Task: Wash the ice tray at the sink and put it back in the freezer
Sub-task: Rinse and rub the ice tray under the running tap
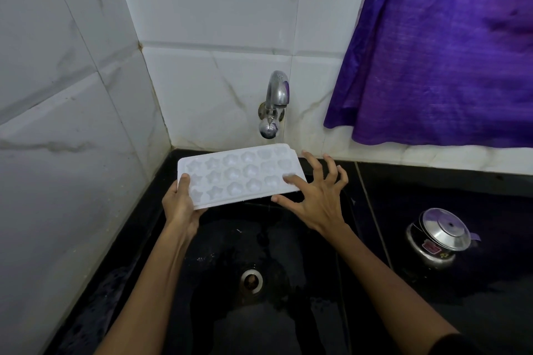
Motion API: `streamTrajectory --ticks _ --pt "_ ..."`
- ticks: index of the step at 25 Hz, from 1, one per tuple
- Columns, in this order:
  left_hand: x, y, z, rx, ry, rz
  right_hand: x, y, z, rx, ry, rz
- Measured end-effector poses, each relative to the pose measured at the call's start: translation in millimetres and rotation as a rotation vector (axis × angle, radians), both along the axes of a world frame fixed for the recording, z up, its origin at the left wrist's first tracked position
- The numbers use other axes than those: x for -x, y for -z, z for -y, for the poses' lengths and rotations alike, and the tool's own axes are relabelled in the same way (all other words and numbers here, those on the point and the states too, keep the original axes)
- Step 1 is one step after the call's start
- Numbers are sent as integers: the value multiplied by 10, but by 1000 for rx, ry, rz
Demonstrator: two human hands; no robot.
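Observation:
A white plastic ice tray (239, 174) with star and round moulds hangs level over the black sink (219, 256), just below the steel tap (274, 104). My left hand (181, 204) grips the tray's left end, thumb on top. My right hand (314, 196) is at the tray's right end with fingers spread wide; its index fingertip rests on the tray's near right corner and the thumb sits just under the edge. No water runs from the tap.
The sink floor is wet, with a steel drain (251, 280) in the middle. A steel pot with a lid (441, 236) stands on the black counter to the right. A purple curtain (450, 46) hangs above it. White tiled walls close the left and back.

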State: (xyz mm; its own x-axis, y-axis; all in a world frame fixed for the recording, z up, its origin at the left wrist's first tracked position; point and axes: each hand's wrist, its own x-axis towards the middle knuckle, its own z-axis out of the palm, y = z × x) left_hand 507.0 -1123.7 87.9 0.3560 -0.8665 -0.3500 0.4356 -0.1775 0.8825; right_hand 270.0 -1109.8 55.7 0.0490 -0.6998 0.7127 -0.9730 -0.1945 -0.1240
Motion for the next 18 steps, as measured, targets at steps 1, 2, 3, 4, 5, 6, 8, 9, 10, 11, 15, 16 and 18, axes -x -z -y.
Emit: streamTrajectory --ticks 1,2,3,4,5,6,8,9,10,11,15,16,18 --pt "-19 -5 14 0 -8 -1 0 7 -8 -13 4 -13" --pt "-38 -7 23 -1 -10 3 -3 11 -16 -30 9 -22" --pt "-50 -6 28 -1 -9 9 -9 8 -22 -50 14 -22" --pt "-56 -6 26 -1 -6 13 -20 -1 -26 -72 22 -18" --pt "-58 -6 24 2 -7 17 -31 -13 -30 -91 32 -14" --pt "-61 -6 25 3 -8 19 -46 -24 -31 -103 47 -18" --pt "-71 0 35 7 -9 22 -67 -29 -40 -111 67 -35" --pt "-78 4 42 10 -5 26 -65 -28 -46 -115 67 -44" --pt "-80 8 46 12 0 32 -55 -34 -50 -122 67 -51" --pt "-76 15 47 13 5 39 -41 -44 -57 -131 72 -52" --pt "-19 18 26 28 16 17 -23 -97 -92 -161 147 -53" --pt "-5 17 22 31 18 17 -24 -96 -104 -165 151 -61" --pt "18 29 24 35 23 25 -15 -93 -124 -194 132 -42"
